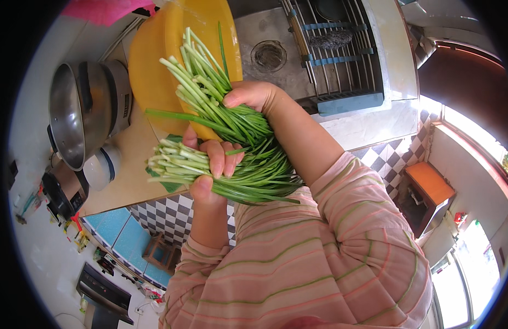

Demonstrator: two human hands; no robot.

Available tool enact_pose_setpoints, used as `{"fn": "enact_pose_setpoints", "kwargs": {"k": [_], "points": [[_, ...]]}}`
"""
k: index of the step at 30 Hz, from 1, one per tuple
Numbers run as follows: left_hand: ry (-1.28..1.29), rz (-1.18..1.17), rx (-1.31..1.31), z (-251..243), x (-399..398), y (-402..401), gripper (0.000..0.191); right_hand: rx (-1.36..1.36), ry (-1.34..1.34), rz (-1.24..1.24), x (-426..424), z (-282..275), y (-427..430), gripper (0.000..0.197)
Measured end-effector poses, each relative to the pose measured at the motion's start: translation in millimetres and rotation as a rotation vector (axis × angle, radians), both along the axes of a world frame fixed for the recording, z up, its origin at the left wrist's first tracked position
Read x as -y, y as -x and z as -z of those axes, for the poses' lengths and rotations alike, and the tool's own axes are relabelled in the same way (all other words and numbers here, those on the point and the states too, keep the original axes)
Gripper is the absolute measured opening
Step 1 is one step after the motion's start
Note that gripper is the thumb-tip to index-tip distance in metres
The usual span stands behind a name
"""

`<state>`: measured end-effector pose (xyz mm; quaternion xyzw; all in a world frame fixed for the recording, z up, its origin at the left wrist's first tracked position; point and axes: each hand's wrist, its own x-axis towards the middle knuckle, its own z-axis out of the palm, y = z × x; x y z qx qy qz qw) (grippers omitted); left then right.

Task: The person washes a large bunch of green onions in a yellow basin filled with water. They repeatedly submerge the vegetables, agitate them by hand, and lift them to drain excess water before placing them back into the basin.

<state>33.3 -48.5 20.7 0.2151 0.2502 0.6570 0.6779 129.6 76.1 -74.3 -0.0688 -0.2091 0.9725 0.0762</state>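
Observation:
My left hand (215, 164), palm turned up, is closed around a bunch of green chives (180, 162), their pale stem ends pointing left. Just above it, my right hand (250, 96) grips a second bunch of chives (200, 88) with the thumb across the stems. These stems fan towards the upper left over a yellow plastic basin (149, 78). The green leaves of both bunches meet and hang together in front of my striped shirt. One thicker green stalk sticks out leftward between the hands. Something green lies on the counter, partly hidden behind the left bunch.
Right of the basin is a metal sink (254, 28) with a drain strainer (269, 55). A drying rack (332, 61) across it holds a steel scrubber (331, 39). On the counter (135, 152) at left stand a steel wok (69, 115), a white bowl (100, 168) and a dark appliance (65, 193).

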Motion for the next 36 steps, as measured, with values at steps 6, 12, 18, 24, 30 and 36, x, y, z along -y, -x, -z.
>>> {"fn": "enact_pose_setpoints", "kwargs": {"k": [6, 12, 18, 24, 30, 36], "points": [[0.091, -0.115, 0.363, 18, 4, 10, 0.062, 0.163, -0.044, -0.039, -13, -19, -9, 0.058], [0.443, -0.194, 0.455, 67, 2, 60, 0.019, 0.577, -0.269, -0.048, -36, 0, -4, 0.061], [0.734, -0.306, 0.319, 99, 17, 105, 0.018, 0.852, -0.555, 0.097, -66, 21, 6, 0.067], [0.717, -0.380, 0.392, 112, 31, 112, 0.030, 1.023, -1.046, 0.169, -63, 63, 23, 0.089], [0.691, -0.445, 0.283, 104, 32, 112, 0.053, 1.205, -1.505, -0.093, -66, 89, 10, 0.096], [0.661, -0.492, 0.245, 93, 39, 112, 0.055, 1.147, -2.162, 0.897, -113, 8, 59, 0.050]]}}
